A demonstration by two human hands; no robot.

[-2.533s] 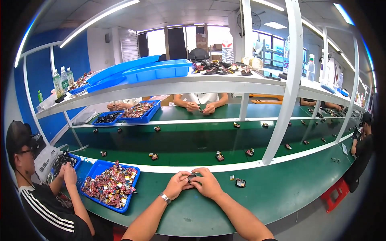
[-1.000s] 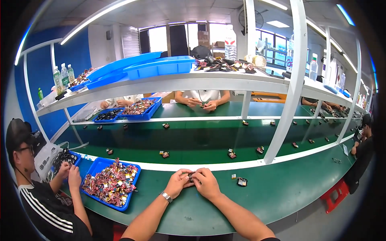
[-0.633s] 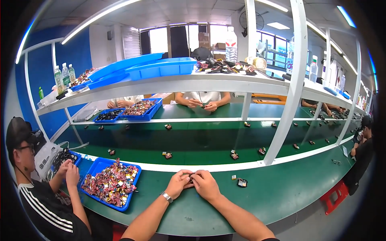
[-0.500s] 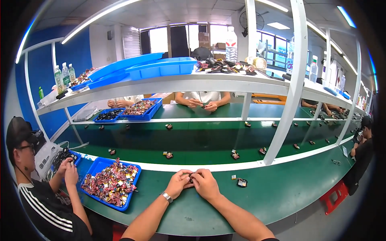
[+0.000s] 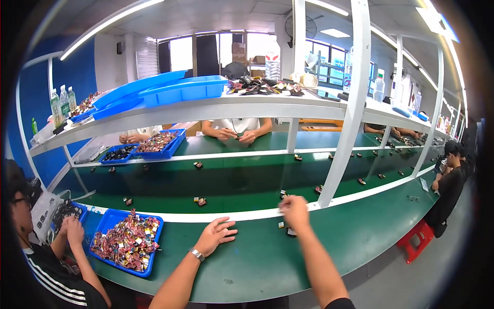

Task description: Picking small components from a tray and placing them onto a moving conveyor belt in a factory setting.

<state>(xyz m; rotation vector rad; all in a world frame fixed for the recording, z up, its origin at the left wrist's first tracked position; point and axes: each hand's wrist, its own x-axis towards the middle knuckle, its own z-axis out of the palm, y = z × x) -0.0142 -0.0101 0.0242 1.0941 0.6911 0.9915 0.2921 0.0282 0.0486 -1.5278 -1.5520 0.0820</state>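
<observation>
**Right hand reaches to the moving belt as parts queue on the green line**

A small dark part (image 5: 291, 232) lies on the green work surface (image 5: 247, 268), just beside a tiny yellowish piece (image 5: 280, 225), directly under the person's outstretched right hand (image 5: 294, 208). That hand is blurred at the white dividing strip (image 5: 221, 215) between bench and conveyor; its fingers look curled, but whether they grip anything cannot be told. The left hand (image 5: 215, 236) rests flat on the bench with fingers spread and slack, holding nothing, a metal wristwatch (image 5: 196, 253) on the wrist.

Judging from the layout, one piece appears to be at the point of hand-off to the dark green conveyor belt (image 5: 231, 180), where similar small dark assemblies (image 5: 199, 201) sit well apart from each other. The two bits near the right hand seem unprocessed.

To the left, a shallow blue plastic tray (image 5: 110, 224) heaped with reddish and yellow small components stands on the bench, its stock plentiful, so much work seems to remain. A seated co-worker in a dark striped top (image 5: 46, 273) handles parts beside it. Across the belt, another person's hands (image 5: 236, 135) work beneath a white shelf (image 5: 206, 108) carrying long blue bins (image 5: 180, 88).
</observation>
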